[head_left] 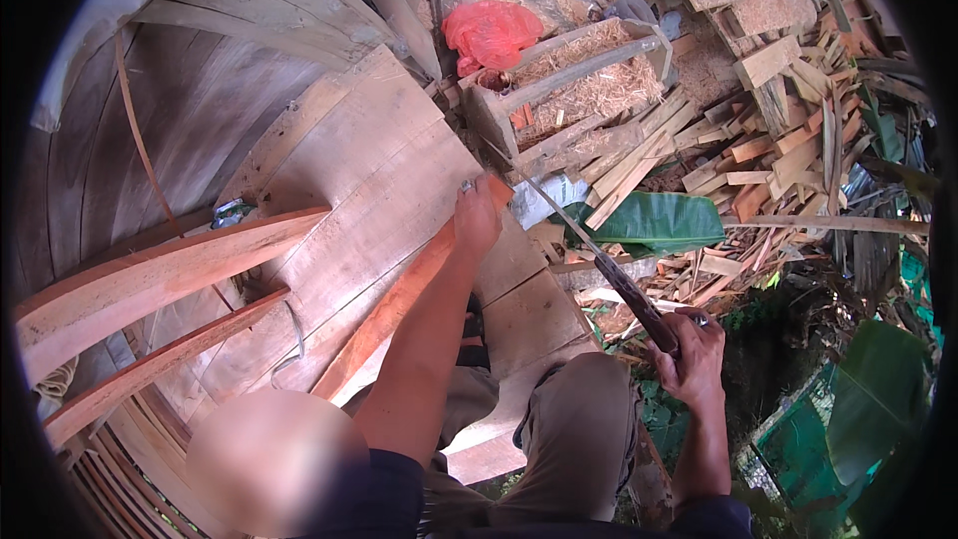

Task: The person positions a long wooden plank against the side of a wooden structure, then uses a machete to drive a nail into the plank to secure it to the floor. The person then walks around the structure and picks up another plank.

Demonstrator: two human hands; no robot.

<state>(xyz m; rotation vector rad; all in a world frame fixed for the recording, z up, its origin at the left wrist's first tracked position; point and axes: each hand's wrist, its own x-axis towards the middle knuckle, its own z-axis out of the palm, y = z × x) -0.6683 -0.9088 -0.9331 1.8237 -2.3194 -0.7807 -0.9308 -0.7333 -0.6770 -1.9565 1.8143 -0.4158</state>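
Observation:
My left hand (477, 223) is closed over the far end of a reddish wooden plank (379, 314), which slants back toward my left leg. Part of the plank is hidden under my left forearm. In my right hand (691, 354) is a long knife (629, 291), gripped at the butt of its dark handle. Its thin blade, seen nearly edge-on, points up and left, and the tip comes close to the plank's far end. Whether blade and wood touch I cannot tell. Beneath the plank lies a surface of wide pale boards (399, 155).
Two curved planks (170, 274) lie at left. Beyond the boards stand a wooden trough of shavings (589, 90) and a red plastic bag (492, 32). Offcuts (788, 160) heap up at right, near a banana leaf (659, 222). My knees (579, 419) are close below.

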